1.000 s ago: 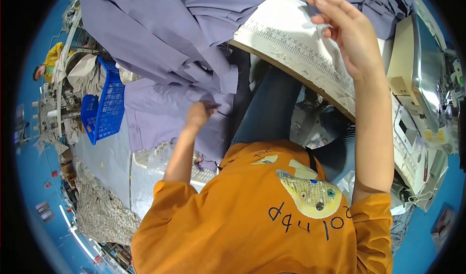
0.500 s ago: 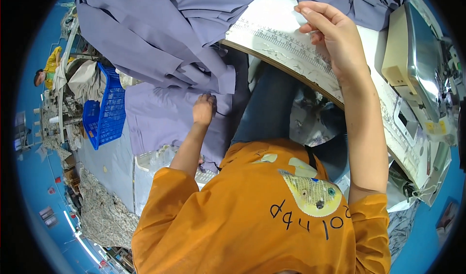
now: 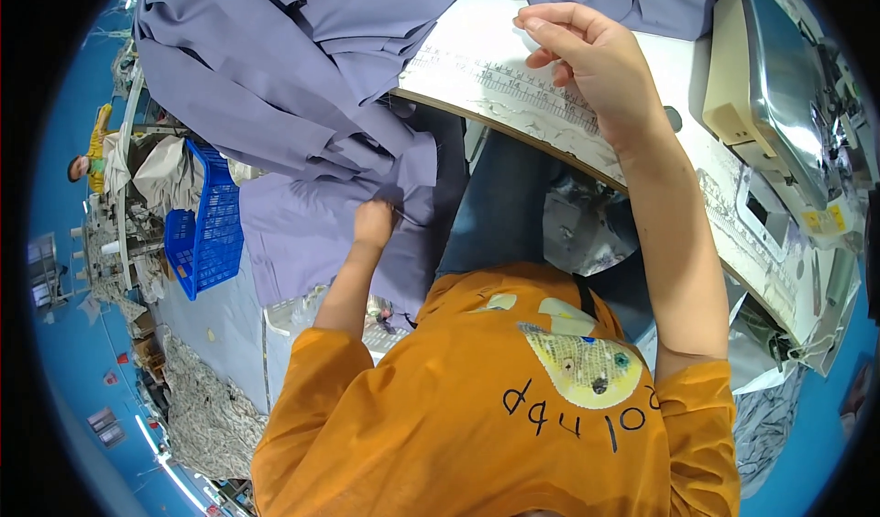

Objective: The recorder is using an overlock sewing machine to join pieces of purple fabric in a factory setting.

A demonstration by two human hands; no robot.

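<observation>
My left hand [image 3: 374, 223] is down at a hanging panel of greyish-purple fabric [image 3: 302, 228], its fingers curled into the cloth. Above the white table [image 3: 477, 45], my right hand [image 3: 600, 68] is raised with thumb and forefinger pinched together; whatever may be between the tips is too small to make out. Its other fingers are loosely bent. A large heap of the same purple fabric [image 3: 266, 68] drapes over the table's left end and falls beside my legs. Printed ruler marks run along the table's near edge.
A sewing machine [image 3: 775, 95] stands on the table at the right. To the left is a blue plastic basket [image 3: 215, 233], with a white crate [image 3: 380, 338] below the hanging cloth. Patterned fabric [image 3: 206, 416] lies on the floor. Another person [image 3: 92, 164] is far left.
My left hand has curled more tightly into the fabric. My right hand, still pinched, has shifted slightly left over the table, and the whole view has shifted a little.
</observation>
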